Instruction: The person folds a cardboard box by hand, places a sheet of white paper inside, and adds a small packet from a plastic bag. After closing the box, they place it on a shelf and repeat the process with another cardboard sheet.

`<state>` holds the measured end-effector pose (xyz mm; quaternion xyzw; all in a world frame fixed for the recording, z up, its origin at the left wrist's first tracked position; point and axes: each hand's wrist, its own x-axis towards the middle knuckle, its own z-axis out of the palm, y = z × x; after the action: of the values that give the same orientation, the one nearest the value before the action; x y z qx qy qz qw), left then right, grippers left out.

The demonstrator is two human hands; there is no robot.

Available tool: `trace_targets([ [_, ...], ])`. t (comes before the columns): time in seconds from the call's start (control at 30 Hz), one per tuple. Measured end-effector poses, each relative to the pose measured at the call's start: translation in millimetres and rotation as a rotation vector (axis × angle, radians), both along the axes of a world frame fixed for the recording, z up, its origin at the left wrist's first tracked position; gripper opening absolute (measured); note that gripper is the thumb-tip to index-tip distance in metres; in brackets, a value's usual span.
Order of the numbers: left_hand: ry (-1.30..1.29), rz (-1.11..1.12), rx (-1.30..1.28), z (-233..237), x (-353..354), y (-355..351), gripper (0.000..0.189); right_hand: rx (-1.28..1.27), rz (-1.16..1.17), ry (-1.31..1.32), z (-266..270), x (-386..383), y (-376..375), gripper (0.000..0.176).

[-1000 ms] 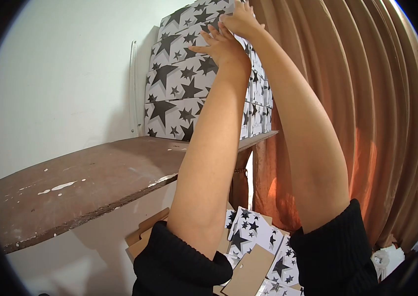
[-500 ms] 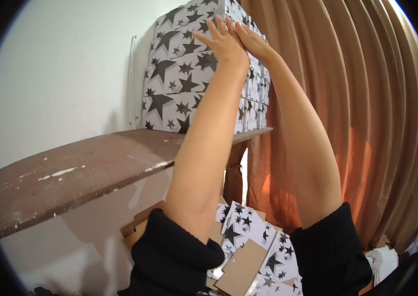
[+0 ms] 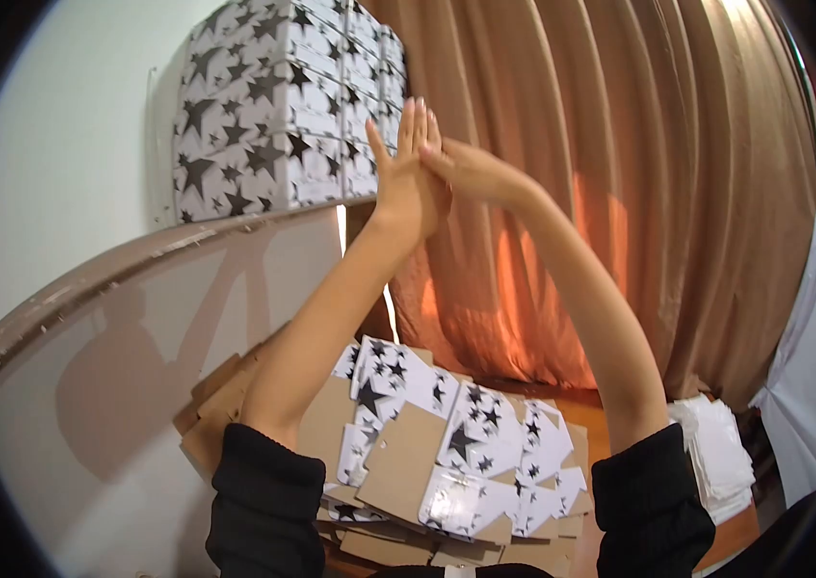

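Observation:
My left hand point(image 3: 411, 178) is raised in front of the curtain, fingers stretched upward and thumb spread, with nothing in it. Against its side presses my right hand point(image 3: 475, 173), its fingers partly hidden behind the left one; I see no object held there. Behind and to the left of the hands stands a stack of white boxes point(image 3: 297, 125) printed with black and grey stars. Neither hand appears to touch it. Below my forearms lies a pile of flattened cardboard boxes point(image 3: 466, 433), some star-printed, some showing plain brown.
The box stack rests on a brown shelf point(image 3: 105, 275) along the white wall. A brown curtain point(image 3: 697, 193) hangs at the back. White folded material point(image 3: 716, 453) lies at the lower right, on an orange-brown surface beside the cardboard.
My hands have come down and away from the box stack, staying pressed together. The view has tilted down and turned right, showing more of the flattened cardboard.

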<state>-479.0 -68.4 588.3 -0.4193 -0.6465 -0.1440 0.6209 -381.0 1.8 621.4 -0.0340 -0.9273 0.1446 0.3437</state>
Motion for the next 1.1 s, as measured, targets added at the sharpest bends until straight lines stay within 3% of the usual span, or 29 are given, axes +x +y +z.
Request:
trace_targets([
  [0.17, -0.329, -0.569, -0.253, -157, 51, -27, 0.088, -0.242, 0.145, -0.083, -167, 71, -8, 0.055],
  [0.23, -0.440, -0.621, -0.408, -220, 65, -40, 0.088, -0.266, 0.251, -0.119, -251, 86, 1, 0.056],
  [0.3, -0.586, -0.635, -0.500, -291, 67, -40, 0.088, -0.284, 0.102, -0.242, -328, 102, -2, 0.058],
  [0.37, -0.812, -0.551, -0.647, -361, 58, -40, 0.093, -0.426, 0.127, -0.339, -401, 111, -2, 0.059],
  [0.43, -0.926, -0.456, -0.700, -417, 60, -53, 0.093, -0.534, -0.032, -0.332, -461, 117, -20, 0.062],
  [0.5, -0.964, -0.351, -0.754, -461, 66, -69, 0.090, -0.487, -0.212, -0.408, -518, 119, -28, 0.071],
  [0.57, -1.031, -0.217, -0.853, -481, 74, -84, 0.088, -0.561, -0.492, -0.387, -546, 125, -45, 0.080],
  [0.63, -0.986, -0.221, -0.792, -502, 75, -92, 0.087, -0.634, -0.801, -0.222, -569, 131, -57, 0.076],
  [0.77, -1.019, -0.334, -0.694, -507, 82, -94, 0.081, -0.685, -0.776, -0.004, -613, 144, -57, 0.070],
  [0.87, -1.066, -0.470, -0.585, -503, 85, -92, 0.072, -1.060, -0.675, 0.391, -626, 153, -49, 0.055],
  [0.93, -1.110, -0.534, -0.499, -506, 85, -88, 0.067, -1.143, -0.618, 0.501, -609, 161, -59, 0.052],
  [1.0, -1.265, -0.855, -0.233, -518, 82, -83, 0.059, -1.380, -0.494, 0.667, -589, 170, -63, 0.051],
  [1.03, -1.274, -0.858, -0.239, -514, 86, -83, 0.059, -1.381, -0.507, 0.665, -576, 173, -68, 0.051],
  [1.1, -1.585, -0.927, -0.148, -499, 96, -83, 0.056, -1.501, -0.456, 0.816, -555, 181, -81, 0.055],
])
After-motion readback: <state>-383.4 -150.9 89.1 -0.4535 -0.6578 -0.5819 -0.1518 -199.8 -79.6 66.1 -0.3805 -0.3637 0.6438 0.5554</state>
